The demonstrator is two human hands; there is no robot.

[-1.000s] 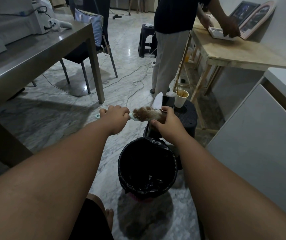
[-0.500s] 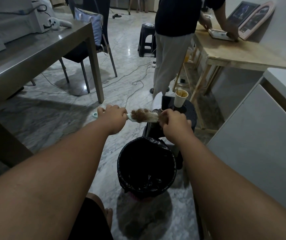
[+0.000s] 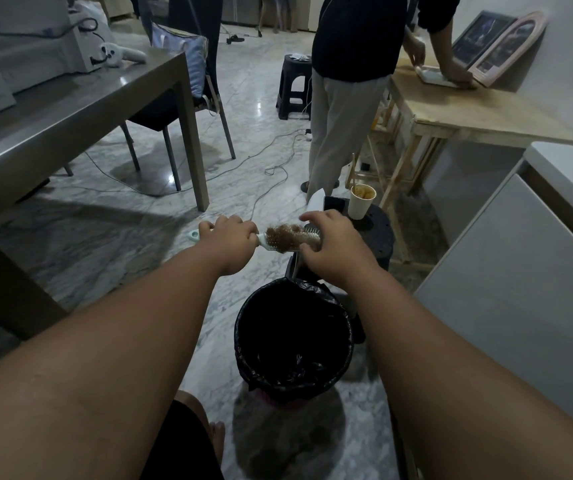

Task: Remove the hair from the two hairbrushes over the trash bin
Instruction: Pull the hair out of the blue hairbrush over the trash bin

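Hairbrush (image 3: 304, 237) between left hand (image 3: 230, 242), right hand (image 3: 334, 250)

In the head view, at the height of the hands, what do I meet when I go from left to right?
Hairbrush handle → left hand → clump of hair → right hand → white cabinet.

We see a dim indoor scene with a cool grey cast. Small glints on the polished floor (image 3: 260, 105) suggest light from overhead, farther back. Soft shadows pool under the chair (image 3: 181, 109) and on the near side of the trash bin (image 3: 243, 327), whose inside is almost black. The wide lens bows the table (image 3: 70, 116) at the frame's edge. The hairbrush (image 3: 299, 237) looks slightly soft.
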